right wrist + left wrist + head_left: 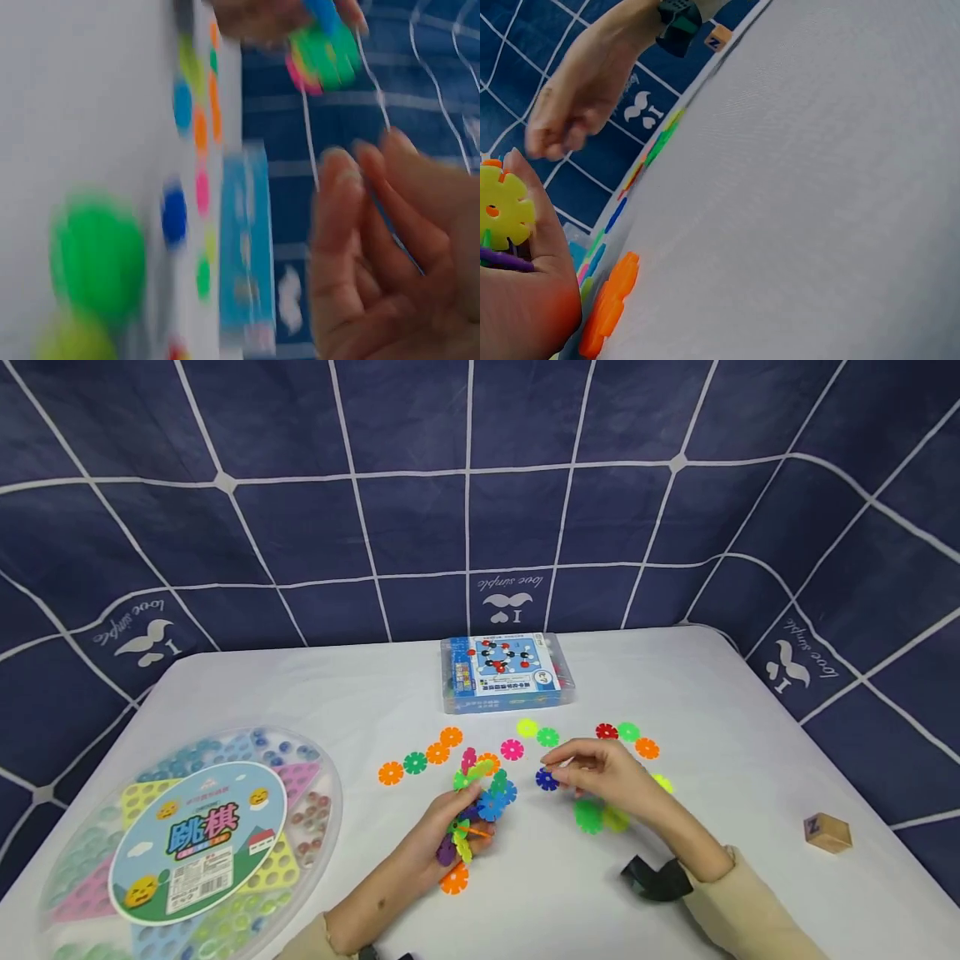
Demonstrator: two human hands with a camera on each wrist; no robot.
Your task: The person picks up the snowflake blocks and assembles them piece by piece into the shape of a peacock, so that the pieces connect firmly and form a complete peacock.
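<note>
Multicoloured discs (492, 806) in left hand (442, 818), partly behind thumb (467, 795)

“跳棋” on label (197, 839), “love simple” on cloth (412, 527)

Left hand (442, 820) — fingers (482, 843) curled, gripping | right hand (611, 779) — fingers loosely bent | both forearms (384, 895) angled inward

- Head: above and behind bare left hand (444, 821) and bare right hand (606, 776), facing forward-down.
- Left wrist: close beside left hand, tilted.
- Right wrist: close, sideways; wrist views share both hands.
</note>
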